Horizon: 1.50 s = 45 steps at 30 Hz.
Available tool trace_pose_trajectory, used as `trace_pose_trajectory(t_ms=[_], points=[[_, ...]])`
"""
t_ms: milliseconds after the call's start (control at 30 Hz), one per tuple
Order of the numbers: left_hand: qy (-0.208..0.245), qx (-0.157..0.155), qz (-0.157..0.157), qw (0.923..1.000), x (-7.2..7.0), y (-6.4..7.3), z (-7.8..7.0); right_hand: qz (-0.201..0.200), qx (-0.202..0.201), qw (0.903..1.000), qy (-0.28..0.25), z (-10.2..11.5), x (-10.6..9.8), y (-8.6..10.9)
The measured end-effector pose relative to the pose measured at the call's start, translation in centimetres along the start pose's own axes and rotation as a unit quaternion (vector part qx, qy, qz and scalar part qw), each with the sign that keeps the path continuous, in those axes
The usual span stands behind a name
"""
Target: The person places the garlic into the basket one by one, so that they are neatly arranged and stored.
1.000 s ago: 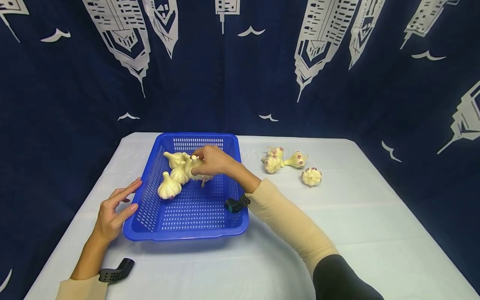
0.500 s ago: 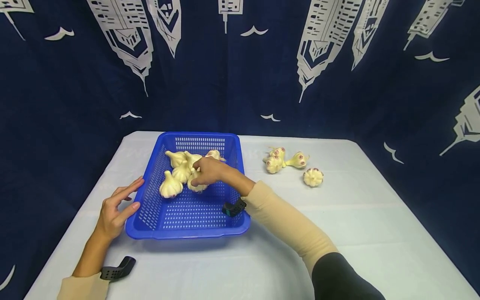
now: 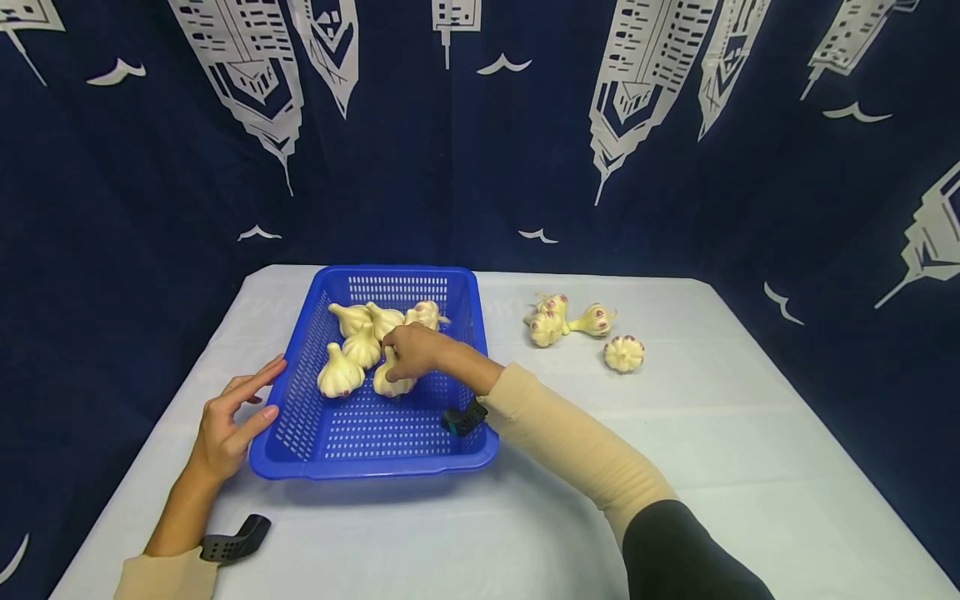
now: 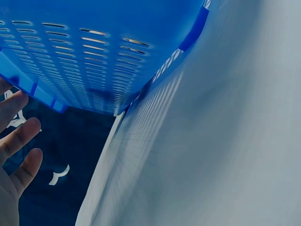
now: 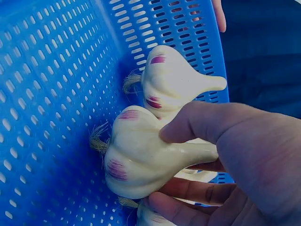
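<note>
A blue perforated plastic basket holds several whitish garlic bulbs with purple marks. My right hand is inside the basket, with thumb and fingers around one garlic bulb. In the right wrist view that bulb's roots face left and its neck points toward my palm. Another garlic bulb lies just beyond it, close to the basket wall. My left hand touches the basket's left rim with extended fingers. In the left wrist view its fingertips show at the left edge, beside the basket's outer side.
On the white tabletop, right of the basket, lie a small cluster of garlic bulbs and a single bulb. A dark blue patterned curtain hangs behind the table. Each wrist wears a black strap.
My right hand has shifted toward me in the basket. A bulb now shows at the back right, and the hand holds a bulb nearer the basket's middle. The left hand stays on the rim.
</note>
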<state>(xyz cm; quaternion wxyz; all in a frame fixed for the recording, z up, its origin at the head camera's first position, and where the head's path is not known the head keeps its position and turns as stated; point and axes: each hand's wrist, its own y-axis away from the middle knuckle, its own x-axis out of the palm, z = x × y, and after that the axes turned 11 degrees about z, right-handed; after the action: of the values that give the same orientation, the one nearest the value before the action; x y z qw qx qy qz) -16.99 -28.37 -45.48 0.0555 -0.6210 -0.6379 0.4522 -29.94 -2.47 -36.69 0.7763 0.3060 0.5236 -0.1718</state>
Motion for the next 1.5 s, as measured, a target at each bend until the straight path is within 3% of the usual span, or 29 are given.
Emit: trace_pose_trajectory(t_ms=[433,833,1133,1500], points=[[-0.002,-0.001,0.003,1.0000,0.0,-0.1,0.0,-0.045,0.004,0.9986,-0.029,0.0,-0.2,0.0],[-0.005,0.002,0.010,0.9999,-0.1,-0.1,0.0,-0.057,0.015,0.9979,-0.026,-0.1,-0.3,0.0],[0.004,0.001,0.007,1.0000,0.0,-0.1,-0.2,-0.068,0.000,0.9971,-0.035,-0.2,-0.8,0.3],[0.000,0.003,0.007,1.0000,0.0,0.0,0.0,-0.064,0.008,0.9961,-0.060,-0.2,-2.4,1.5]])
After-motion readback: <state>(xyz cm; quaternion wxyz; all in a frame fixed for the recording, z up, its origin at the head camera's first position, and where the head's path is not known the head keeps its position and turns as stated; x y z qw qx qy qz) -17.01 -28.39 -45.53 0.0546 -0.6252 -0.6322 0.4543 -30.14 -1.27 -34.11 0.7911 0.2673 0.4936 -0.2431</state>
